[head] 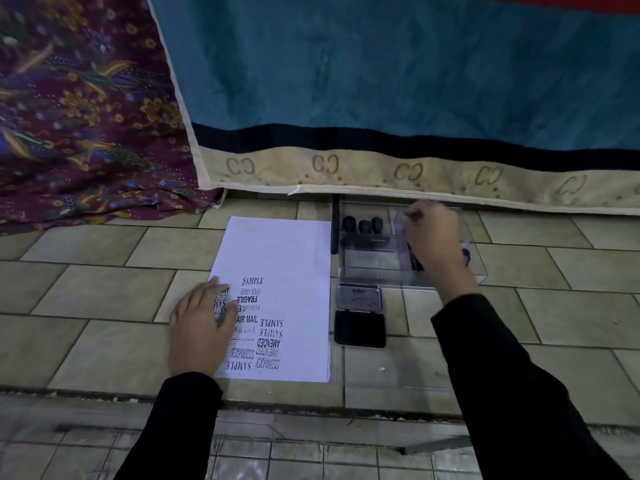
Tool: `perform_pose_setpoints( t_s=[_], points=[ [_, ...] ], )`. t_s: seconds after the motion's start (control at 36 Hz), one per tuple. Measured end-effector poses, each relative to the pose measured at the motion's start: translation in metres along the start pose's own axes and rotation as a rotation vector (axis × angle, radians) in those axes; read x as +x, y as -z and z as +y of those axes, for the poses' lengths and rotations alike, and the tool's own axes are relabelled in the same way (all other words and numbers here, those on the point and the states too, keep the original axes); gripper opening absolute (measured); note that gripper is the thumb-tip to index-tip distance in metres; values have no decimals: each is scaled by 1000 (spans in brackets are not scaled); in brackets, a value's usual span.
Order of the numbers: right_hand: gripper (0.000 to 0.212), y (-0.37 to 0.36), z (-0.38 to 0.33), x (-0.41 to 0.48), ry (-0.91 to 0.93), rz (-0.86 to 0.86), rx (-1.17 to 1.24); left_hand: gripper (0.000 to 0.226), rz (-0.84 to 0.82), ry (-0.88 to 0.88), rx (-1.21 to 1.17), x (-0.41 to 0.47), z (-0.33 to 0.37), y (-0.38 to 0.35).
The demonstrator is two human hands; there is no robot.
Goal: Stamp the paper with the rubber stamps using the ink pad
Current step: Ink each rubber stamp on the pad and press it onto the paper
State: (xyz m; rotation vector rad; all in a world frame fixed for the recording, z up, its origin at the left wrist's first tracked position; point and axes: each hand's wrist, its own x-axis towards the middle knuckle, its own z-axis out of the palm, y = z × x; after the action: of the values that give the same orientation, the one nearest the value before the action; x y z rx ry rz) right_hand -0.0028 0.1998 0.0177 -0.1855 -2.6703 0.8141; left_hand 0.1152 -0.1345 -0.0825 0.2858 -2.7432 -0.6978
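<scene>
A white sheet of paper [277, 258] lies on the tiled floor, its lower half covered with several black stamped words. My left hand [202, 323] rests flat on the sheet's lower left part, fingers spread. To the right stands a clear plastic box [374, 261] holding three black rubber stamps [363, 225] in a row at its back left. My right hand [433, 237] reaches into the box's right side with fingers curled; a dark stamp seems to be under the palm, but the grip is hidden. The ink pad [360, 329] lies open just in front of the box, its lid [360, 297] raised.
A teal cloth with a beige patterned border [398, 171] hangs just behind the box. A purple floral fabric [86, 116] is heaped at the back left. A clear lid [394, 368] lies flat in front of the ink pad. A step edge [311, 407] runs across near me.
</scene>
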Motion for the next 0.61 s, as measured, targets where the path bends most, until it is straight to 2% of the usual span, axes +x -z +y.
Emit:
perform_pose_setpoints(
  t_s=[0.11, 0.31, 0.44, 0.61],
  points=[
    [14, 17, 32, -13, -100, -28, -179, 28, 9, -5, 0, 0, -1, -1],
    [34, 10, 48, -19, -195, -128, -198, 29, 9, -6, 1, 0, -2, -2],
    [25, 5, 49, -17, -241, -119, -86, 29, 8, -10, 3, 1, -3, -2],
    [35, 14, 50, -20, -209, -51, 128, 29, 9, -12, -1, 0, -2, -1]
  ],
)
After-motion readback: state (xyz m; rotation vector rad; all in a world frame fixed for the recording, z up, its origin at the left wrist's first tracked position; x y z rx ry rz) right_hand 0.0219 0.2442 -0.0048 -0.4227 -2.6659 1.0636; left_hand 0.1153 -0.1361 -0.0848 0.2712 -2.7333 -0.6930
